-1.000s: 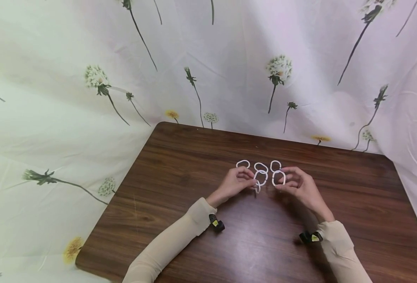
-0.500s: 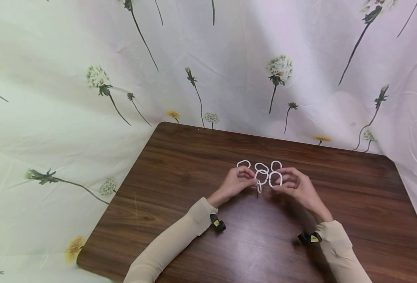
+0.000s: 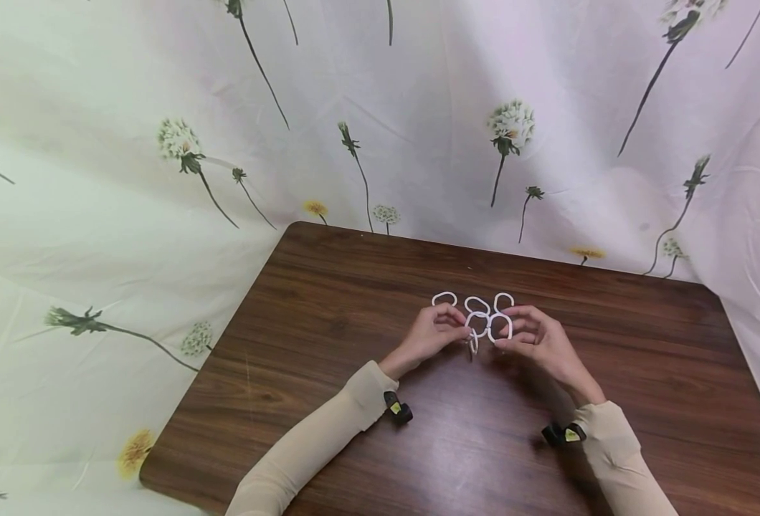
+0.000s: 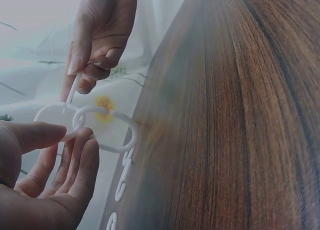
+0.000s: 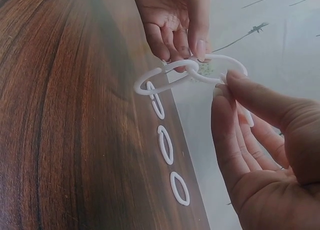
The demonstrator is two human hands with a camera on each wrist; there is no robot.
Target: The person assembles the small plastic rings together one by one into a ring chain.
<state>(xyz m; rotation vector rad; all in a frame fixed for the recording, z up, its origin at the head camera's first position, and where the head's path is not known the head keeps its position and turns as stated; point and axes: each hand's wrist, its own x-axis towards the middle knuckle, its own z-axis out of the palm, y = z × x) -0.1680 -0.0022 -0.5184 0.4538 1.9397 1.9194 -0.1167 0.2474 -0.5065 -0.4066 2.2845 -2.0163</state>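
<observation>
My left hand (image 3: 428,333) pinches a white oval plastic ring (image 4: 47,107) between thumb and fingers, above the table. Through that ring hangs a second white ring (image 5: 140,90), which shows a small gap in its loop. To the right, my right hand (image 3: 544,338) pinches another white ring (image 3: 510,328) by thumb and fingertips. Its edge meets the ring in my left hand; the left wrist view shows it edge-on there. Whether the two are hooked together I cannot tell.
Behind my hands lie three loose white rings, the left ring (image 3: 444,294), the middle ring (image 3: 477,299) and the right ring (image 3: 504,294). They rest on the dark wooden table (image 3: 328,287). A flower-print cloth (image 3: 419,129) hangs along the far and left edges.
My right hand has shifted a little to the left, bringing its ring from apart to against the ring in my left hand. The left hand and the loose rings have hardly moved.
</observation>
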